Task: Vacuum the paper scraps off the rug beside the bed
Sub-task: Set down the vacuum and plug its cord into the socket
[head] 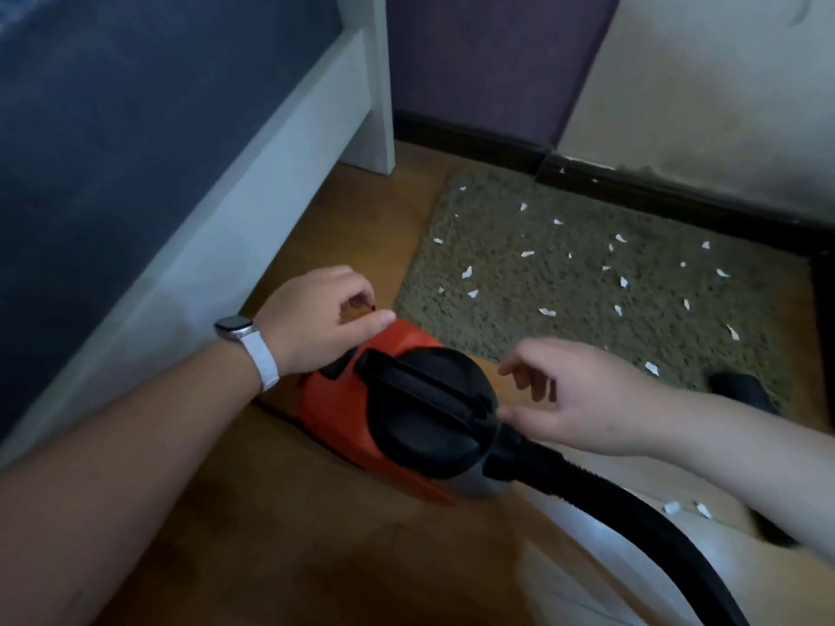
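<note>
Both hands hover at a red and black vacuum (361, 413) on the wooden floor. The left hand (325, 318), fingers loosely curled and gripping nothing, has its thumb at the red end. The right hand (574, 395), also relaxed and empty, sits just beside the black hose (610, 503) joint. Beyond both hands lies the rug (497, 210), dotted with white paper scraps (547, 312). The bed (226, 246) runs left of the left hand.
</note>
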Action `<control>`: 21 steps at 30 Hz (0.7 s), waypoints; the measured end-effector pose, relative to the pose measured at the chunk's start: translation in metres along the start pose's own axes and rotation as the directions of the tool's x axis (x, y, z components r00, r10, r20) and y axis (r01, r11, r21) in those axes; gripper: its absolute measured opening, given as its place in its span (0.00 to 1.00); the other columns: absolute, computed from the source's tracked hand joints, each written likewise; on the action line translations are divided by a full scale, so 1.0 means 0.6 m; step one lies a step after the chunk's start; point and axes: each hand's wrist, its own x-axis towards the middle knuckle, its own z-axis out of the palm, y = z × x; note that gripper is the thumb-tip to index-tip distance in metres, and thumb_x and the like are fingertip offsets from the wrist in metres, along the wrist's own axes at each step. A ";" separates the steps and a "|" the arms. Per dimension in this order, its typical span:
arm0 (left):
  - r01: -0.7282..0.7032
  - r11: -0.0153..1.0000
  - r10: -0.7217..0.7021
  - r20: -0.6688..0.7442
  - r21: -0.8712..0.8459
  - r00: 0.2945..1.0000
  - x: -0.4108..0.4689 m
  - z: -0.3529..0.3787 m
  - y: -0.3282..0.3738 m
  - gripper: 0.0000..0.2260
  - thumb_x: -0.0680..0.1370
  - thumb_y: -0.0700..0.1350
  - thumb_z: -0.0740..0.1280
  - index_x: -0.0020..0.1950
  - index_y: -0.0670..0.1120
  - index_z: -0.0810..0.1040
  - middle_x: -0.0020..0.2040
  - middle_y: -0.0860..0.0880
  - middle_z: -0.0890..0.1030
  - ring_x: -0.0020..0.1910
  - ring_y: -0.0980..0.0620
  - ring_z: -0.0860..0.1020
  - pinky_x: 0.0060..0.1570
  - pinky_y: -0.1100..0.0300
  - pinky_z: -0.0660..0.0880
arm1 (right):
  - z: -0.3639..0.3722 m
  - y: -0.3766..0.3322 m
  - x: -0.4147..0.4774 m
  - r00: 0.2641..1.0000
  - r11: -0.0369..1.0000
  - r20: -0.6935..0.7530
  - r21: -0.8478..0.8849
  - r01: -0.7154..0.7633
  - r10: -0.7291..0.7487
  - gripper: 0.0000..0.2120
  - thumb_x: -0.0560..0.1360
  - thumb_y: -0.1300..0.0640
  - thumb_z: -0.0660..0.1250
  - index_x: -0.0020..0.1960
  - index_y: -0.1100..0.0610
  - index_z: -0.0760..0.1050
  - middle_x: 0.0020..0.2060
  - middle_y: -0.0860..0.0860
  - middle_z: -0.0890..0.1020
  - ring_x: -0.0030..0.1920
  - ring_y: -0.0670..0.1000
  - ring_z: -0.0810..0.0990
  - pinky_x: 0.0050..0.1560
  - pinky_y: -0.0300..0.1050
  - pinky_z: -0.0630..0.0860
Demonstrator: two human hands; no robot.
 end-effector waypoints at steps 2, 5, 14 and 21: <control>0.097 0.995 -0.097 -0.006 0.029 0.995 0.000 -0.001 -0.038 0.17 0.75 0.64 0.62 0.46 0.52 0.79 0.42 0.56 0.75 0.43 0.52 0.76 0.43 0.52 0.75 | -0.013 -0.042 0.040 0.998 0.998 -0.007 -0.007 0.055 -0.055 0.21 0.68 0.31 0.62 0.54 0.42 0.70 0.44 0.38 0.73 0.44 0.42 0.74 0.49 0.44 0.75; 0.203 0.974 -0.209 0.046 0.102 0.977 0.002 0.015 -0.093 0.08 0.78 0.57 0.66 0.49 0.53 0.77 0.43 0.58 0.72 0.44 0.53 0.76 0.44 0.54 0.76 | -0.008 -0.091 0.089 0.996 0.995 0.017 -0.040 0.088 -0.087 0.22 0.71 0.33 0.64 0.59 0.43 0.70 0.50 0.40 0.74 0.51 0.45 0.75 0.52 0.45 0.76; 0.420 0.892 -0.447 0.200 0.164 0.872 -0.066 0.104 -0.204 0.08 0.79 0.51 0.66 0.55 0.49 0.77 0.48 0.53 0.74 0.47 0.49 0.77 0.44 0.55 0.74 | 0.069 -0.138 0.151 0.999 0.993 0.045 -0.114 -0.006 0.011 0.16 0.76 0.41 0.65 0.52 0.52 0.68 0.41 0.48 0.74 0.43 0.55 0.77 0.42 0.50 0.77; 0.426 0.839 -0.541 0.426 0.340 0.725 -0.158 0.151 -0.253 0.15 0.79 0.51 0.64 0.64 0.47 0.74 0.62 0.47 0.73 0.59 0.44 0.75 0.52 0.55 0.73 | 0.077 -0.129 0.160 0.993 0.999 0.111 0.022 -0.040 0.038 0.10 0.76 0.46 0.66 0.51 0.51 0.71 0.38 0.47 0.78 0.39 0.51 0.79 0.40 0.52 0.79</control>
